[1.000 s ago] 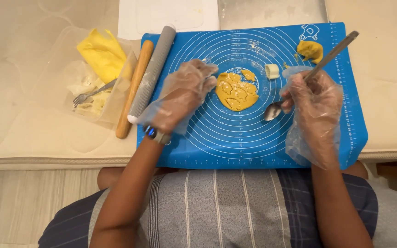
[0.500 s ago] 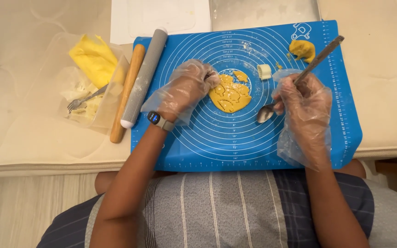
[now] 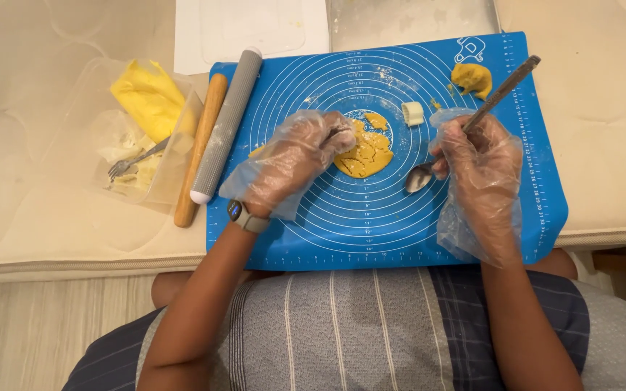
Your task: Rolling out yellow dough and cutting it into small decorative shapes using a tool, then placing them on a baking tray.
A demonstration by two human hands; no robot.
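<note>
Head view showed the blue mat (image 3: 400, 232) as landmark. Nearest on it, the gloved right hand (image 3: 481, 156) pinched a metal spoon (image 3: 465, 127), bowl down right of the dough disc (image 3: 366, 148). The gloved left hand (image 3: 295, 159) lay curled, fingertips pressing the disc's left edge at mat centre. Thin, cracked dough could tear under that press or stick to the loose glove. Beyond, a small white cutter (image 3: 414, 113) and a dough lump (image 3: 472, 78) sat apart.

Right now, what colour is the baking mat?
Blue with white circle lines; baking mat shows best in the head view.
</note>
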